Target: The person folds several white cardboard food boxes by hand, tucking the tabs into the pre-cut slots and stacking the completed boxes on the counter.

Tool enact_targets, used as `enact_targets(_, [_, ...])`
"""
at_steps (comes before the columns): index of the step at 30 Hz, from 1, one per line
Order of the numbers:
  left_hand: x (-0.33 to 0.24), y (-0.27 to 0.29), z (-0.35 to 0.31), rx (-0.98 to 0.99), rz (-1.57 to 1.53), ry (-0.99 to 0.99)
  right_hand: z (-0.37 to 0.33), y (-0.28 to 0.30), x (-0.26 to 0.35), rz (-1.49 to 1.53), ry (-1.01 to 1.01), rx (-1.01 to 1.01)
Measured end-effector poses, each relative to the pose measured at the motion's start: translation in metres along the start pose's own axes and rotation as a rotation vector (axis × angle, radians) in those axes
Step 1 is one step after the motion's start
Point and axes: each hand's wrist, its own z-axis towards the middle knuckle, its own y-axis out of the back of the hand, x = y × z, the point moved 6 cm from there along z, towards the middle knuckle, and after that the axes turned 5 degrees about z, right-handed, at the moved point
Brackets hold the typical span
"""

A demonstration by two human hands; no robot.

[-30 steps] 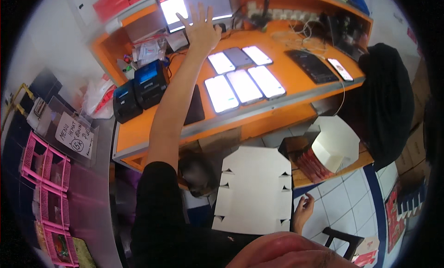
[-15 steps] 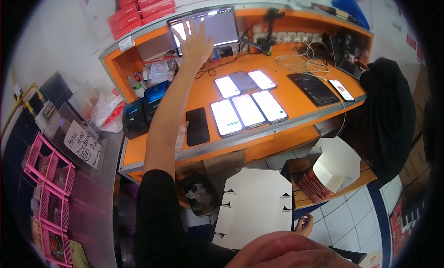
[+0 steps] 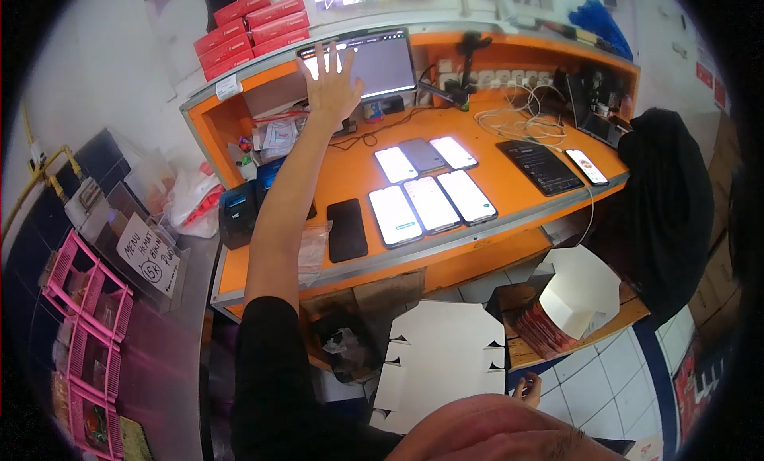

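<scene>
My left hand [image 3: 333, 91] is raised with its fingers spread over the left part of an upright tablet screen [image 3: 390, 65]; whether the fingertips touch the glass is unclear. My left arm reaches across the orange desk [image 3: 334, 158]. Low in the view, my right hand [image 3: 527, 388] shows only in part, its fingers loosely bent and no object visible in them. It is beside the edge of a flat white cardboard box blank [image 3: 446, 349] with slits along its sides. My head hides the lower part of this blank.
Several lit phones [image 3: 395, 215] and a dark phone [image 3: 348, 230] lie on the desk, with a black tablet [image 3: 541, 168] farther right. Stacked white-and-red cartons [image 3: 579, 294] stand on a wooden stool [image 3: 629, 308]. Tangled white cables [image 3: 517, 125], red boxes [image 3: 278, 21] and pink baskets [image 3: 102, 298] surround the area.
The view has shifted slightly, so the desk appears lower and a little to the right. My left hand stays over the screen with fingers spread; my right hand remains beside the blank.
</scene>
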Motion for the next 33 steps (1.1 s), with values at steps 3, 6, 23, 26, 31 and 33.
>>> enact_targets(3, [0.0, 0.013, -0.008, 0.022, 0.02, -0.001, -0.004, -0.003, 0.005, 0.005, -0.011, 0.032])
enact_targets(6, [-0.043, 0.031, -0.02, 0.059, -0.443, -0.058, -0.006, -0.002, -0.002, 0.0, -0.051, 0.058])
enact_targets(23, [-0.168, -0.028, -0.107, 0.695, -0.562, -0.346, -0.009, 0.012, 0.028, -0.001, -0.046, 0.028])
enact_targets(26, [-0.169, -0.042, -0.112, 0.815, -0.59, -0.328, -0.01, 0.011, 0.019, -0.016, -0.024, 0.022])
enact_targets(31, [-0.152, -0.073, -0.111, 0.918, -0.502, -0.148, -0.01, 0.008, 0.019, -0.006, -0.031, 0.033])
enact_targets(33, [-0.139, -0.094, -0.113, 0.945, -0.506, -0.138, -0.01, 0.008, 0.018, -0.007, -0.021, 0.037])
